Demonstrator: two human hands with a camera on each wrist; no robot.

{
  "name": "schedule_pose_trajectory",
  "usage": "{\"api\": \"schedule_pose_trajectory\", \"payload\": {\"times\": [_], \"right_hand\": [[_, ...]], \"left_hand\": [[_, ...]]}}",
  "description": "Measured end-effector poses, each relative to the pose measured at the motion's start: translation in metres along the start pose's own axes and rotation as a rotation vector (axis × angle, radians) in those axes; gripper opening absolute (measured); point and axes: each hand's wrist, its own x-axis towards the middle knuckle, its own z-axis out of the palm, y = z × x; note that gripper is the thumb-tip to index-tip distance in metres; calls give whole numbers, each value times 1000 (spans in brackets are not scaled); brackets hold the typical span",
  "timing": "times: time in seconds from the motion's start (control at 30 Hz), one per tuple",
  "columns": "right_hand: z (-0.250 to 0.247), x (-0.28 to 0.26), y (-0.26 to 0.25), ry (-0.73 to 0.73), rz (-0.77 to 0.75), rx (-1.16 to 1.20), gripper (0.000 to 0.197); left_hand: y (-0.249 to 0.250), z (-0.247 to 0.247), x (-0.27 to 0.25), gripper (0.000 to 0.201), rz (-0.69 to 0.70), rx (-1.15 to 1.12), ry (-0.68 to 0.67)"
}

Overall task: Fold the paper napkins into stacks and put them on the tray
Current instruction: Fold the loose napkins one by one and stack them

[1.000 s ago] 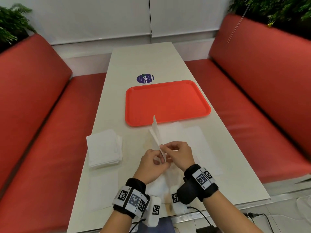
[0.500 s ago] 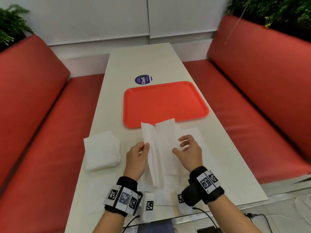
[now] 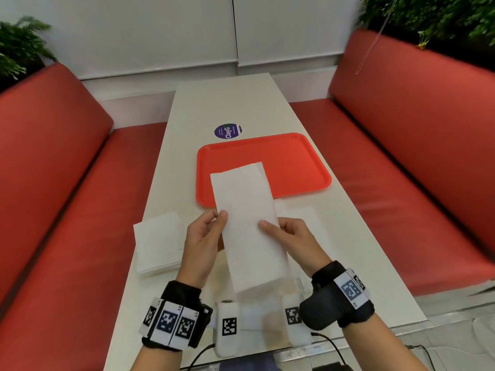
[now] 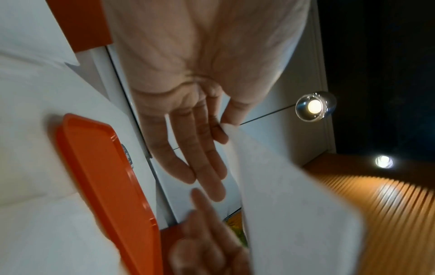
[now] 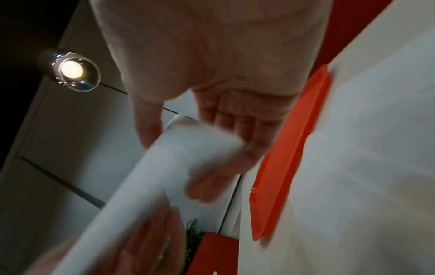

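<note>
A long white napkin [image 3: 249, 223], a narrow strip, is held up above the table, and its far end reaches over the near edge of the orange tray [image 3: 292, 162]. My left hand [image 3: 214, 223] pinches its left edge, thumb on top and fingers beneath. On the other side my right hand [image 3: 278, 231] pinches the right edge the same way. In the left wrist view my fingers [image 4: 207, 167] lie straight under the napkin [image 4: 294, 204]. The right wrist view shows the napkin [image 5: 164, 176] blurred across my fingers, with the tray [image 5: 289, 158] beyond. Nothing lies in the tray.
A stack of white napkins [image 3: 158, 242] lies on the table left of my hands. Another flat napkin [image 3: 308, 218] lies under my right hand. A round purple sticker [image 3: 227, 131] sits behind the tray. Red benches [image 3: 401, 156] flank the narrow table.
A second ago both hands pinched the napkin close together, standing on edge. They then spread apart, and now the napkin is a flat long strip, lifted and reaching over the tray.
</note>
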Motion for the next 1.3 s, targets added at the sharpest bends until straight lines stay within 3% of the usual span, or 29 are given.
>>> {"api": "schedule_pose_trajectory", "payload": {"times": [0.33,0.4,0.53,0.67,0.73,0.83,0.9,1.0,1.17,1.3], "right_hand": [[0,-2,9,42,6,80,27],[0,1,10,60,9,84,31],[4,0,8,12,-16,189,21],[17,0,9,8,-43,234,29],[21,2,14,-19,-44,198,26],[26,1,11,-38,-33,133,24],[29,0,8,-86,-39,127,18],[36,3,9,-125,-114,-18,10],[74,1,13,-335,-122,-366,16],[97,4,33,-395,-75,-357,10]], "left_hand": [[-11,-14,-12,14,-57,112,-16],[-10,-19,-12,16,-66,98,-18],[-9,-28,-13,20,-49,32,-1],[-8,-32,-20,20,-31,-36,38],[-7,-36,-23,28,-15,-41,31],[-5,-44,-30,20,-12,-52,38],[-6,-48,-35,20,11,56,83],[-6,-54,-45,35,59,212,130],[-6,-75,-71,29,34,339,1],[-15,-111,-96,27,-53,320,147]]}}
